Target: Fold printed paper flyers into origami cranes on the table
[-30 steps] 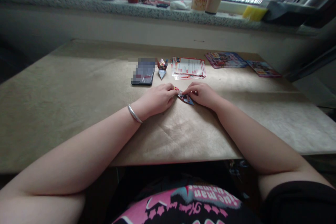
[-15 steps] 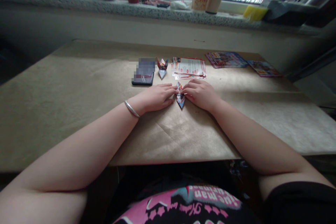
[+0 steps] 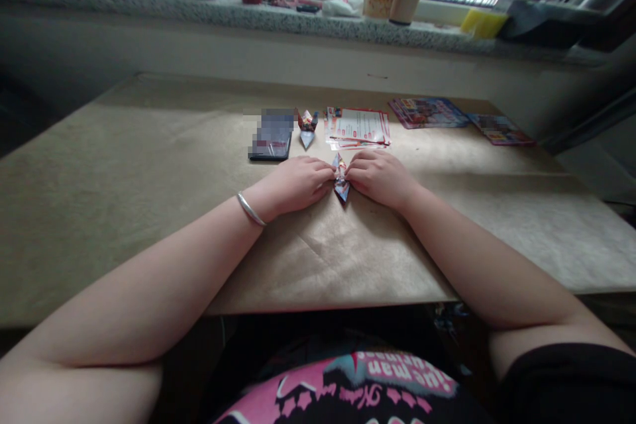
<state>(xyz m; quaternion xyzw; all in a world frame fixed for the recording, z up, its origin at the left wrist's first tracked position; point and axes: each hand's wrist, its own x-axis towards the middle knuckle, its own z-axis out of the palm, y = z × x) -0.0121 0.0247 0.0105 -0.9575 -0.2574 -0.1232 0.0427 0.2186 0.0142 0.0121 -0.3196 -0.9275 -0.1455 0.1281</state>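
At the frame's centre, the left hand [image 3: 298, 184] and right hand [image 3: 380, 177] pinch the small folded paper [image 3: 340, 185] from either side on the table [image 3: 149, 165], where uneven pressure could skew its crease.

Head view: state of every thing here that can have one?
small folded printed paper piece, partly folded, pointed, pinched from both sides
left hand, grip shut on the piece's left side
right hand, grip shut on its right side
black smartphone, lying flat
second folded printed paper figure, folded, no hand on it
stack of printed leaflets, flat, unfolded
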